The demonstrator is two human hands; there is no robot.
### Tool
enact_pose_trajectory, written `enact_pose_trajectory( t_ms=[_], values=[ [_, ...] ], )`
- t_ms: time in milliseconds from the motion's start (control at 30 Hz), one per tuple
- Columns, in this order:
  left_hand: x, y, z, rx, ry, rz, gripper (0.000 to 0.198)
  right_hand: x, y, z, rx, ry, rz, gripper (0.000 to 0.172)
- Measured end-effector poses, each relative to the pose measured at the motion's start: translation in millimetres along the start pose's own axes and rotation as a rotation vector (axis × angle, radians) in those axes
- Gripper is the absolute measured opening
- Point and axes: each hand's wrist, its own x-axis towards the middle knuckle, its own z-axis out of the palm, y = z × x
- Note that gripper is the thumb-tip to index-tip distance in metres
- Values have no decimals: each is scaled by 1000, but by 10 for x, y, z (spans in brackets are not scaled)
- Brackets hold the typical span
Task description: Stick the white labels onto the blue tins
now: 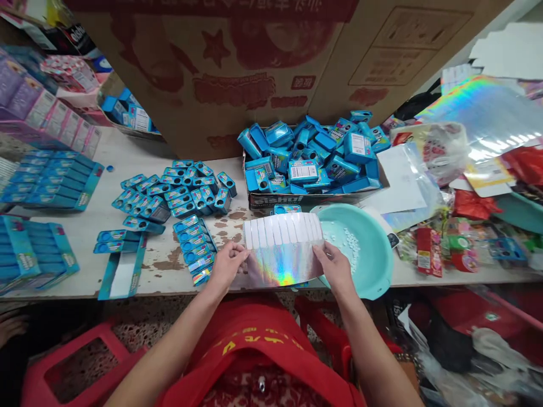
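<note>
A shiny rainbow-silver sheet of label strips (282, 257), its far part cut into white bands, is stretched between both hands above the table's front edge. The sheet's left edge is pinched by my left hand (228, 264), thumb against fingers. On the opposite edge my right hand (335, 264) grips the corner in the same way. Just left of my left hand stands a row of small blue boxes (195, 246), the nearest ones bearing shiny strips. A turquoise basin (373, 271) with small white pellets (351, 249) sits beside my right hand, partly behind it.
A carton tray (275, 200) heaped with blue tins stands behind the sheet, before a large cardboard box (254, 85). More small blue boxes (169, 192) cluster at left, near an opened display box (123, 271). Packed candy (462, 249) lies at right. A pink stool (80, 362) stands below.
</note>
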Motion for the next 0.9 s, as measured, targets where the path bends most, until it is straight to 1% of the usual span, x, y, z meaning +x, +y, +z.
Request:
enact_pose_trajectory(
  t_ms=[100, 200, 233, 267, 300, 333, 367, 400, 433, 467, 533, 567, 600, 633, 700, 767, 833, 900],
  values=[
    [-54, 41, 39, -3, 0, 31, 36, -93, -23, -16, -8, 120, 1, 72],
    [-98, -9, 103, -3, 1, 49, 37, -121, -98, -108, 51, 185, -27, 64],
    [-113, -41, 118, 1, 17, 50, 37, -116, -114, -146, 79, 214, -33, 59],
    [-132, -71, 130, 33, 64, 70, 37, -111, -127, -186, 108, 236, -36, 53],
    [-160, -93, 139, 101, 139, 120, 36, -109, -140, -224, 144, 239, -37, 47],
    [-196, -99, 151, 203, 233, 210, 35, -112, -154, -262, 185, 217, -43, 42],
    [-242, -86, 170, 324, 323, 337, 34, -122, -173, -298, 226, 172, -61, 39],
    [-294, -52, 202, 447, 386, 493, 35, -139, -198, -334, 256, 116, -90, 36],
    [-350, 3, 249, 557, 407, 663, 38, -162, -229, -370, 261, 57, -130, 34],
    [-406, 74, 313, 650, 380, 827, 42, -192, -268, -407, 237, 4, -177, 33],
    [-504, 244, 480, 797, 237, 1089, 51, -272, -360, -486, 134, -70, -269, 29],
    [-543, 329, 572, 859, 157, 1175, 58, -322, -411, -528, 81, -88, -307, 28],
    [-578, 407, 659, 915, 89, 1230, 64, -381, -463, -571, 45, -96, -342, 27],
    [-610, 473, 734, 959, 35, 1256, 71, -447, -514, -614, 33, -103, -371, 26],
    [-684, 561, 831, 1007, -37, 1256, 83, -601, -606, -695, 66, -148, -407, 24],
    [-787, 593, 841, 1012, -71, 1244, 86, -775, -680, -753, 151, -256, -404, 24],
    [-926, 580, 776, 987, -84, 1245, 80, -950, -731, -779, 237, -380, -367, 26],
    [-1097, 538, 658, 948, -90, 1244, 66, -1115, -758, -765, 301, -484, -335, 28]
  ],
)
